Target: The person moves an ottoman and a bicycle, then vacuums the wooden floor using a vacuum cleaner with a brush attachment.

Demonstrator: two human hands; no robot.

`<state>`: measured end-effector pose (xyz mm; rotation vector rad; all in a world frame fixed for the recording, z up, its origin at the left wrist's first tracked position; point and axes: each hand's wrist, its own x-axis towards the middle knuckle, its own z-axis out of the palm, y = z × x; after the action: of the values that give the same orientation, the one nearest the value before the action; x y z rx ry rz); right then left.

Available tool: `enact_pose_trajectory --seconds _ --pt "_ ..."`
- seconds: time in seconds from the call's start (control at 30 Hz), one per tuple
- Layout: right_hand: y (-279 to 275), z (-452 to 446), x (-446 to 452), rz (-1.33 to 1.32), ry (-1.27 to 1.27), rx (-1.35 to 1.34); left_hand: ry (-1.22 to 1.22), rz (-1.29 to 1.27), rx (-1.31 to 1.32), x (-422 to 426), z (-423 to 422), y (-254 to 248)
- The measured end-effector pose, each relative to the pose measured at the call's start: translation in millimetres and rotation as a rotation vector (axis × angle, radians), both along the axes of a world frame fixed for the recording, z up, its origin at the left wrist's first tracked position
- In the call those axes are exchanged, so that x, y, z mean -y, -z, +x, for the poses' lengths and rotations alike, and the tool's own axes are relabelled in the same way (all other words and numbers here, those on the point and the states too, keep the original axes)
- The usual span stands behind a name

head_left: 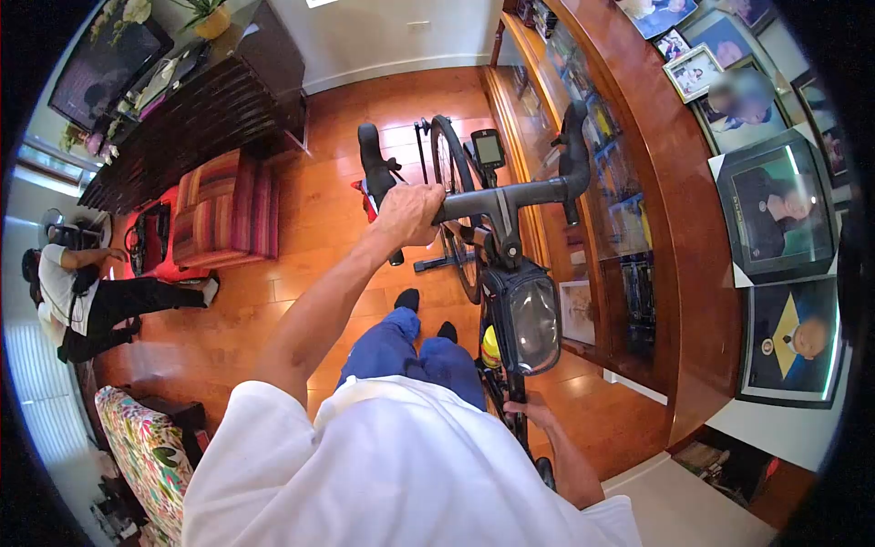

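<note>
A black road bicycle stands in front of me, its handlebar (538,192) crossing the upper middle of the head view. My left hand (415,214) is closed around the bar's left part, beside the stem. Lower down, my right hand (533,410) grips the dark bicycle frame (517,387) behind the bag; its fingertips are partly hidden. A bike computer (488,148) sits ahead of the bar. Behind the stem, a black top-tube bag (531,321) with a clear window is mounted. The front wheel (447,150) and a yellow item (490,346) low on the frame also show.
A glass-door wooden cabinet (629,219) stands close along the right, with framed photos (777,205) on top. At left are a striped ottoman (228,208), a dark TV console (210,109), a floral chair (141,447) and another person (77,283). A black bar (442,264) lies near the wheel.
</note>
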<state>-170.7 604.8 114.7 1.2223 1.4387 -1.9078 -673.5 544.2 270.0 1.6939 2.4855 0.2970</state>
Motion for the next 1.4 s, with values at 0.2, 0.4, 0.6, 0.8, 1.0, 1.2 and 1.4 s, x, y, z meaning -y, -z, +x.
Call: enact_pose_trajectory --seconds 0.2,0.4,0.6,0.8,1.0,1.2,1.4 --pt "5.1 19.5 12.0 0.095 -0.085 -0.033 -0.072 -0.074 0.046 -2.3 2.4 -4.2" --pt "-7.3 21.3 24.2 0.05 -0.03 -0.055 -0.073 -0.094 0.06 -4.7 5.5 -8.6" --pt "-30.9 -2.1 26.0 0.18 -0.033 0.127 -0.088 -0.139 -0.006 -11.3 4.1 -1.2" --pt "24.6 26.5 46.7 0.062 0.077 0.058 -0.102 -0.103 -0.03 4.6 6.3 13.4" --pt "11.6 48.1 60.2 0.03 0.032 0.178 -0.151 -0.152 -0.011 31.9 33.4 -2.2" --pt "7.3 90.6 92.3 0.104 -0.025 0.204 -0.208 -0.135 0.035 74.0 67.1 -9.1" --pt "21.3 136.8 106.7 0.06 -0.066 0.181 -0.209 -0.112 0.096 112.5 105.1 -8.4"
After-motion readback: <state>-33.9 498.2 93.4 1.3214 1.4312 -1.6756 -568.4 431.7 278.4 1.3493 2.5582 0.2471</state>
